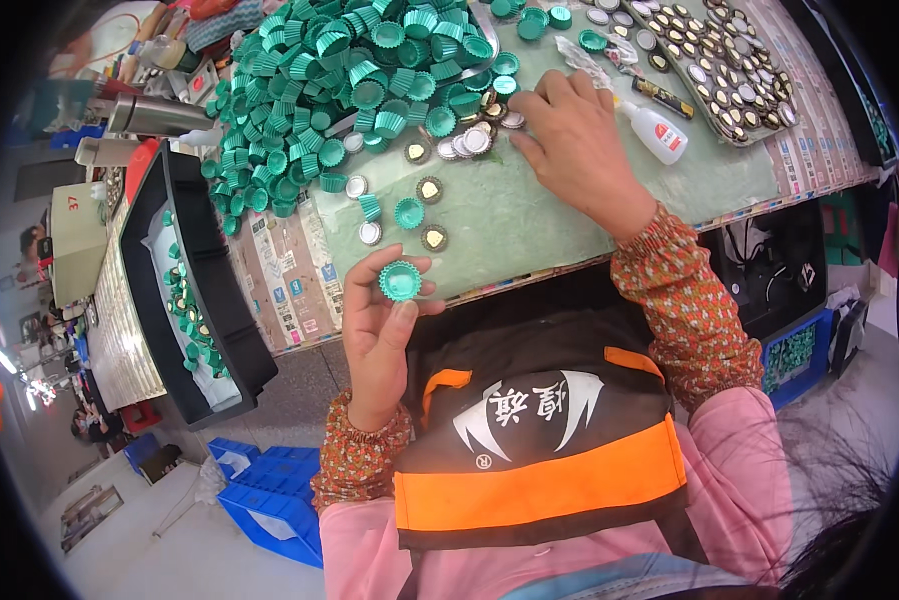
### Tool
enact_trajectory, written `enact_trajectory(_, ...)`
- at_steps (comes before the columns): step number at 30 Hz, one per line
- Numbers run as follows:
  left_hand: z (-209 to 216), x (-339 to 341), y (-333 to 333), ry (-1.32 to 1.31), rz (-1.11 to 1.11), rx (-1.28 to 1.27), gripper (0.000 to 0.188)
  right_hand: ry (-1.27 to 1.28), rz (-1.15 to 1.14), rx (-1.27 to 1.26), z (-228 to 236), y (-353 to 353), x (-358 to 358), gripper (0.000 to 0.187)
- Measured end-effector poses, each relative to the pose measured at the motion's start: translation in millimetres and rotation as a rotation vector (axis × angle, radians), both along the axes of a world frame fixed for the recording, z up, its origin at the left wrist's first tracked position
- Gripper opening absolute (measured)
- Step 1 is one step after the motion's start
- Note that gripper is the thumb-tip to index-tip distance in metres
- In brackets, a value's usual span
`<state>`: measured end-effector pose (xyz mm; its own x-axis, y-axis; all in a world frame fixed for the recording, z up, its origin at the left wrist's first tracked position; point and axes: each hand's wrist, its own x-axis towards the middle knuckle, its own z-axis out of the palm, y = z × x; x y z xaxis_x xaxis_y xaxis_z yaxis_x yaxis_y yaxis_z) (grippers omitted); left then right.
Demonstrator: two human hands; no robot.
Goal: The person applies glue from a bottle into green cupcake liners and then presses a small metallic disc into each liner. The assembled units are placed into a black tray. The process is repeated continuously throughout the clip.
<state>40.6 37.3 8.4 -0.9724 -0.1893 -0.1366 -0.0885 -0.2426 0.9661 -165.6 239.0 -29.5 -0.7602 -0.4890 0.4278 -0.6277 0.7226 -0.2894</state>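
Near the table's front edge, my left hand (pixel 376 325) pinches a small green fluted cup (pixel 400 281) between thumb and fingers, its hollow side facing up. Farther right, my right hand (pixel 581 140) hovers at the green mat, fingers bent and thumb apart, with nothing visible in it. Close to its fingertips lies a cluster of silver and dark bottle caps (pixel 472 141). Several loose caps (pixel 434 238) with pale centres and another green cup (pixel 409 212) rest on the mat (pixel 559 225) between my hands. A large heap of green fluted cups (pixel 314 100) spreads at the far left.
Right of my right hand lie a white squeeze bottle (pixel 655 134) and a black-and-yellow tube (pixel 662 98). A tray of caps (pixel 714 70) sits at the far right. A black bin (pixel 231 330) holding green cups stands left; blue crates (pixel 274 505) are on the floor.
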Motion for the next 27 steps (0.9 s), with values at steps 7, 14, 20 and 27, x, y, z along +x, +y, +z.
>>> enact_trajectory(7, -9.2, 8.9, -7.6, -0.066, -0.023, 0.054, 0.053, -0.145, 0.118, -0.153, 9.7, 13.7, 5.3, 0.010)
enact_trajectory(14, -9.5, 8.4, 0.6, -0.135, -0.080, 0.236, 0.059, -0.688, 0.119, -0.187, 27.3, 37.2, 44.1, 0.014)
enact_trajectory(20, -5.9, 6.6, 7.1, -0.172, -0.102, 0.280, 0.059, -0.303, 0.094, 0.020, 25.4, 44.2, 51.1, 0.010)
enact_trajectory(27, -4.0, 6.3, 8.8, -0.199, -0.106, 0.282, 0.060, -0.286, 0.424, 0.009, 23.9, 49.7, 43.5, 0.019)
